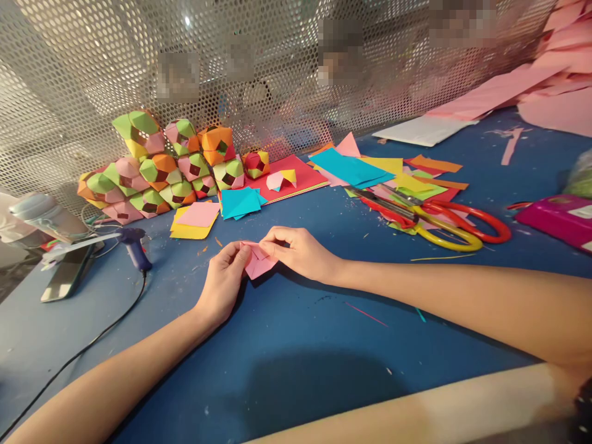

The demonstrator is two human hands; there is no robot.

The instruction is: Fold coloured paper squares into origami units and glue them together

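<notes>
A small folded piece of pink paper is held between both hands, just above the blue table. My left hand pinches its left edge between thumb and fingers. At its upper right edge, my right hand is closed on the same paper. Crease lines and a folded flap show on its face. Behind the hands lie a pink and yellow stack of paper squares and a pile of blue paper squares. A partly folded pink and yellow piece rests on red paper.
Folded paper balls are stacked against a perforated metal screen. At left are a glue gun with its cord, a phone and a bottle. Scissors lie among paper scraps at right, near a magenta object.
</notes>
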